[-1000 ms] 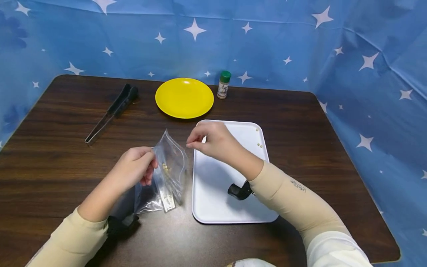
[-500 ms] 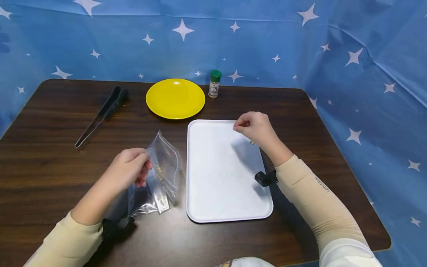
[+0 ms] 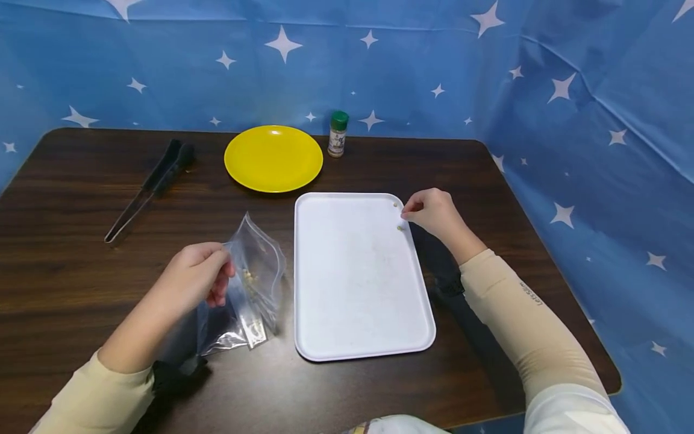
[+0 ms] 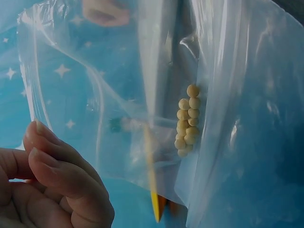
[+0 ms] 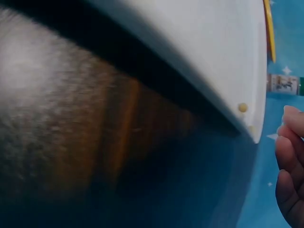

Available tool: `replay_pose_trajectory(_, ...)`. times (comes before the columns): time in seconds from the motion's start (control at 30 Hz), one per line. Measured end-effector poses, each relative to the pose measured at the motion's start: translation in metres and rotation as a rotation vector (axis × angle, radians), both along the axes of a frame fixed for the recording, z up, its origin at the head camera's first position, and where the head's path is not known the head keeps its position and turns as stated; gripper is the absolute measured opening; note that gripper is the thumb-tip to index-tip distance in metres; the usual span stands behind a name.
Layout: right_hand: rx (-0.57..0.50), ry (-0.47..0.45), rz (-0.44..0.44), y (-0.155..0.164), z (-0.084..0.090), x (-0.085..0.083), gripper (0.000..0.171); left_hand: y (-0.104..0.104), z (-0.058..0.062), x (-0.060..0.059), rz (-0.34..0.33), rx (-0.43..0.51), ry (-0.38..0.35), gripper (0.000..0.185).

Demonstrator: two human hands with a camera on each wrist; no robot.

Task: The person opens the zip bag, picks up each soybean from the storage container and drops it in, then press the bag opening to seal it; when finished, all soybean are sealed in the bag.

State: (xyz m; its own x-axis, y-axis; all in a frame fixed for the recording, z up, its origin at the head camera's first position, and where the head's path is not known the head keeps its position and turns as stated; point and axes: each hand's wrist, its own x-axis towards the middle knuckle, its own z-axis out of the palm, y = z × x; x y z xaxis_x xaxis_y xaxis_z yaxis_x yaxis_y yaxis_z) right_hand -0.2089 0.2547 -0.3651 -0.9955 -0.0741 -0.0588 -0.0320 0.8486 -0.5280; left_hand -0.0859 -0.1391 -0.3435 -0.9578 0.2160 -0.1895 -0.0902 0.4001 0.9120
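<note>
My left hand (image 3: 197,277) pinches the top edge of a clear zip bag (image 3: 255,283) and holds it upright on the table. A small cluster of pale beans (image 4: 187,121) lies inside the bag (image 4: 237,71), beside my left fingers (image 4: 61,175). My right hand (image 3: 434,212) hovers at the far right corner of the white tray (image 3: 352,289), thumb and forefinger drawn together. Two loose beans (image 3: 400,228) lie on the tray just by those fingertips. Whether a bean sits between them is hidden. In the right wrist view a bean (image 5: 242,107) rests near the tray's rim (image 5: 199,57), with my curled fingers (image 5: 290,161) alongside.
A yellow plate (image 3: 273,158) and a green-capped spice jar (image 3: 338,134) stand at the back of the dark wooden table (image 3: 81,253). Black tongs (image 3: 146,190) lie at the far left. Blue star-patterned cloth (image 3: 569,120) walls in the table on all sides.
My right hand has travelled from beside the bag's mouth across the tray to its far right corner. The left hand and bag have stayed put.
</note>
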Motion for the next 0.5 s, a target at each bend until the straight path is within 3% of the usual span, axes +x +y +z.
replay_pose_trajectory(0.3, 0.011, -0.071, 0.052, -0.007, -0.013, -0.002, 0.006, -0.003, -0.003, 0.0, 0.0, -0.016, 0.001, 0.034)
replay_pose_trajectory(0.5, 0.007, -0.068, 0.063, -0.002, -0.019, 0.0, 0.006, 0.0, -0.005, -0.002, -0.007, -0.02, 0.006, 0.033)
